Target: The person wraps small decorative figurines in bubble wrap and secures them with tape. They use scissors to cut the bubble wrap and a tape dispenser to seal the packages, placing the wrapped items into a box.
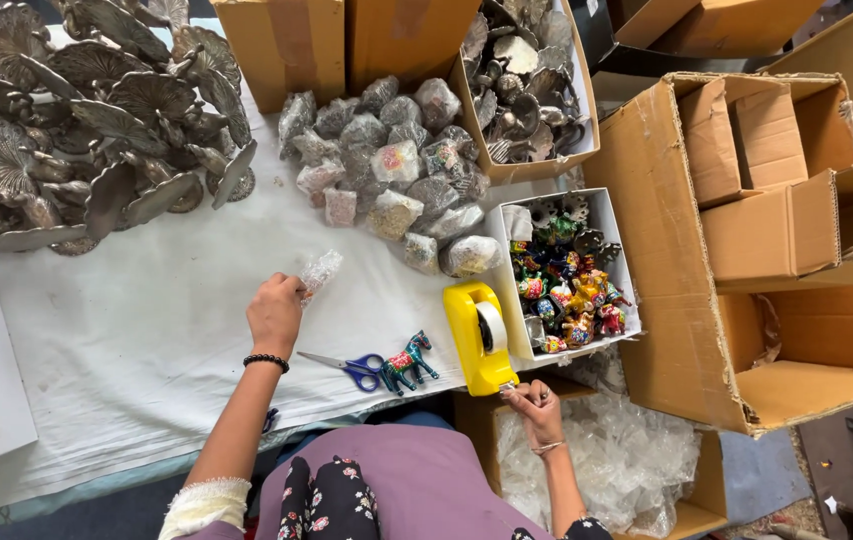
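Brown cardboard cartons (747, 250) sitting open at right, white box (602, 215) holding painted figurines, bubble-wrapped bundles (392, 165) lying heaped mid-table

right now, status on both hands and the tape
Left hand pinching small clear wrap. Right hand pulling tape at yellow dispenser. Scissors, painted horse between.

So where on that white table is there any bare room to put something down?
The white cloth lies bare between the metal peacocks, the left hand and the scissors. It is crowded by the wrapped bundles, tape dispenser and box of painted figures.
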